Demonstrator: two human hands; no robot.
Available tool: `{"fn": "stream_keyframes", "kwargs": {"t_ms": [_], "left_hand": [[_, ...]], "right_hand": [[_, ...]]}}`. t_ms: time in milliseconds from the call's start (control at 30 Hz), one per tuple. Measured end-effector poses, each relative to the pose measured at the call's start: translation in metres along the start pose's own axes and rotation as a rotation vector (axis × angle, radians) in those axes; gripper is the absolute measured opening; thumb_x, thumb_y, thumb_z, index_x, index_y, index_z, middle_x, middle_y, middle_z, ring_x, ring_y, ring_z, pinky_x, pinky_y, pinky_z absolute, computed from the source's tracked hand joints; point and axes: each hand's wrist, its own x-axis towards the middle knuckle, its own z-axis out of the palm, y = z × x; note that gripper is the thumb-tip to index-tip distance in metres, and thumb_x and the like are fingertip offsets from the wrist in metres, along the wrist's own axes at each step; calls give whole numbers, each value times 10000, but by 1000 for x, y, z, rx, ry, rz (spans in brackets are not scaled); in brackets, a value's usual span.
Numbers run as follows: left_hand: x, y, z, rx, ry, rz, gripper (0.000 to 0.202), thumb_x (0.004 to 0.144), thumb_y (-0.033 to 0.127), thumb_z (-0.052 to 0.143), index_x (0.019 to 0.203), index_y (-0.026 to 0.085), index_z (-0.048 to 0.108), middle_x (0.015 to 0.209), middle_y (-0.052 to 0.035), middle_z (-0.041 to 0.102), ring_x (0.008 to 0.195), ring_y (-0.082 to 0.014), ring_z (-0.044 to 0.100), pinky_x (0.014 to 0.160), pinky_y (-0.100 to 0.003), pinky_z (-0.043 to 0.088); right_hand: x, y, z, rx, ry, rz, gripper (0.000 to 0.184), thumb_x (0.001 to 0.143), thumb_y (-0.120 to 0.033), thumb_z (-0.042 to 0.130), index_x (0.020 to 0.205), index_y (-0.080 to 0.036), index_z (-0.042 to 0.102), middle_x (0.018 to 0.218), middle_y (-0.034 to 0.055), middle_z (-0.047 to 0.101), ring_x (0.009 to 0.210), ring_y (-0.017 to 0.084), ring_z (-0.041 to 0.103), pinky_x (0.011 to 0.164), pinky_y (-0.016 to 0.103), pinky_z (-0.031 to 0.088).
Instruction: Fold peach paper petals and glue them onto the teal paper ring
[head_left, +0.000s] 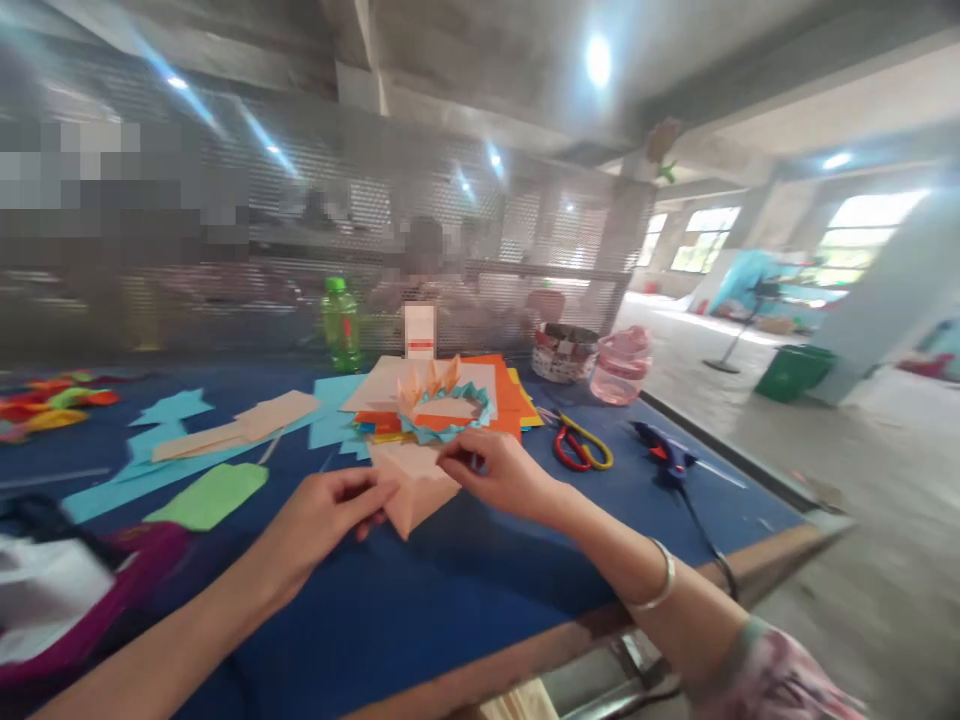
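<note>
Both hands meet on a peach sheet of paper (pixel 416 480) lying on the blue table (pixel 450 610). My left hand (pixel 330 515) pinches the paper's left edge with curled fingers. Its upper right part is gripped by my right hand (pixel 499 472), fingers bent over a fold; a silver bangle (pixel 660 585) circles that wrist. Just beyond the hands sits a folded paper ring (pixel 442 405) of teal and peach points on a stack of orange and yellow sheets (pixel 510 395).
Scissors with red and yellow handles (pixel 581 447) and a blue glue gun (pixel 664 452) lie to the right. Paper scraps in teal (pixel 176 408), green (pixel 210 495) and tan spread left. A green bottle (pixel 341 322), a small basket (pixel 562 352) and a pink jar (pixel 621 365) stand at the back by a mesh screen.
</note>
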Motion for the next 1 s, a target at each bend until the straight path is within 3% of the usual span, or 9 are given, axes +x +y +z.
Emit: {"fn": "stream_keyframes", "kwargs": {"t_ms": [100, 167, 200, 300, 400, 500, 667, 867, 1000], "left_hand": [[4, -3, -8, -44, 48, -48, 263, 659, 454, 718, 629, 194, 688, 530, 17, 552, 507, -116, 431, 495, -213, 362], [9, -6, -13, -77, 21, -80, 228, 600, 421, 756, 631, 202, 701, 571, -3, 611, 530, -134, 465, 510, -227, 392], [11, -6, -15, -79, 74, -78, 213, 570, 405, 766, 617, 206, 704, 551, 1, 610, 520, -132, 459, 496, -225, 382], [12, -3, -17, -83, 110, -78, 194, 559, 378, 759, 641, 206, 720, 604, -9, 662, 587, -159, 527, 557, -244, 424], [10, 0, -16, -105, 122, -72, 222, 533, 379, 765, 630, 183, 725, 613, -24, 682, 626, -171, 561, 598, -249, 447], [9, -3, -16, -100, 78, -47, 207, 575, 376, 757, 629, 178, 728, 596, -17, 679, 603, -155, 561, 602, -240, 449], [10, -9, -16, -68, 29, -5, 274, 651, 445, 736, 685, 173, 743, 640, -42, 689, 605, -158, 586, 588, -244, 469], [9, -5, -15, -93, 18, 10, 280, 642, 435, 748, 732, 170, 763, 692, -66, 718, 648, -187, 629, 650, -298, 530], [8, -4, -16, -90, 22, 5, 277, 624, 430, 754, 719, 170, 766, 692, -71, 726, 650, -198, 645, 675, -318, 546]], "right_hand": [[-10, -1, -30, -94, 65, 99, 226, 898, -270, 500, 980, -139, 664, 870, 27, 663, 720, 95, 537, 673, 202, 415], [-28, 0, -53, -275, 110, 280, 243, 912, -296, 478, 1005, -172, 666, 915, 19, 683, 756, 106, 569, 692, 208, 416], [-41, 3, -66, -414, 137, 436, 248, 915, -339, 474, 983, -209, 673, 902, 2, 691, 763, 113, 583, 698, 212, 415], [-82, 20, -103, -597, 242, 734, 323, 895, -401, 479, 876, -158, 691, 827, 91, 693, 784, 212, 614, 697, 299, 413], [-119, 47, -134, -757, 351, 1065, 427, 894, -451, 432, 864, -115, 695, 899, 212, 680, 905, 328, 621, 737, 397, 421], [-139, 72, -150, -776, 327, 1273, 593, 842, -619, 416, 738, -111, 704, 864, 263, 674, 893, 383, 633, 713, 437, 442], [-148, 104, -153, -722, 255, 1318, 669, 743, -762, 412, 629, -155, 668, 739, 183, 666, 788, 321, 646, 645, 369, 436], [-153, 119, -157, -576, 311, 1216, 364, 655, -435, 668, 419, -186, 546, 447, 35, 526, 514, 195, 546, 517, 292, 325], [-161, 117, -152, -509, 499, 1147, 365, 637, -466, 647, 432, -175, 570, 363, 19, 442, 412, 181, 474, 451, 295, 297]]}}
